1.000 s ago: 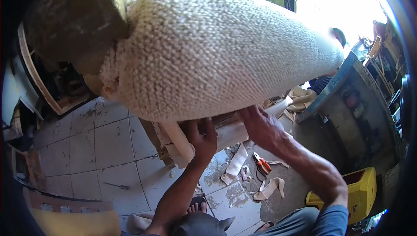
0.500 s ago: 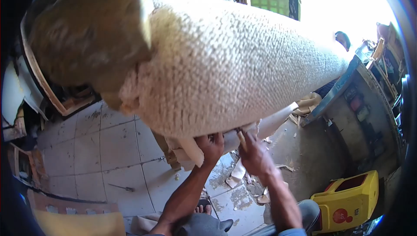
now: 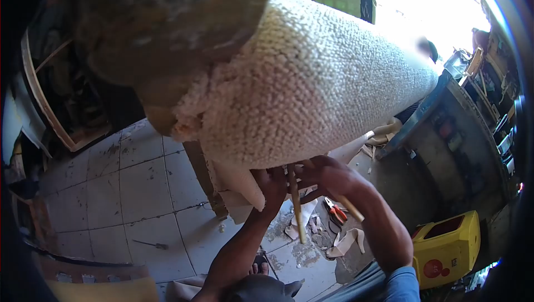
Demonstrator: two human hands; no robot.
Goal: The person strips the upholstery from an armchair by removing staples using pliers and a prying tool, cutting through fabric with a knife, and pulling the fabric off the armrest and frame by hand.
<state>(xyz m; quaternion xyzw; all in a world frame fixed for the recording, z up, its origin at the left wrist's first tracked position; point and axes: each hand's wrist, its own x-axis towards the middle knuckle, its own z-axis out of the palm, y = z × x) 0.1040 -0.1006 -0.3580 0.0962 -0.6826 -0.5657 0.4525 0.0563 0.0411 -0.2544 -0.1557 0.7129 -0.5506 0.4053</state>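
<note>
A large piece of upholstered furniture (image 3: 311,79), covered in cream nubby fabric, fills the upper middle. Under its lower edge, my left hand (image 3: 272,188) has its fingers curled, with the tips hidden; what they hold cannot be made out. Close to it on the right, my right hand (image 3: 328,177) is bent over with fingers closed around a light wooden stick (image 3: 350,208), whose end sticks out below the palm. A second thin stick (image 3: 297,207) hangs down between the hands; which hand holds it is unclear. A loose flap of pale fabric (image 3: 242,185) hangs beside my left wrist.
On the tiled floor lie red-handled pliers (image 3: 336,211), fabric scraps (image 3: 347,243) and a screwdriver-like tool (image 3: 150,243). A yellow plastic container (image 3: 448,252) stands at lower right, near a blue-edged panel (image 3: 423,113). A dark blurred shape (image 3: 167,24) blocks the upper left.
My right hand has turned over and its elbow has swung out to the right. Two sticks now show below it, and the pliers have come into sight on the floor.
</note>
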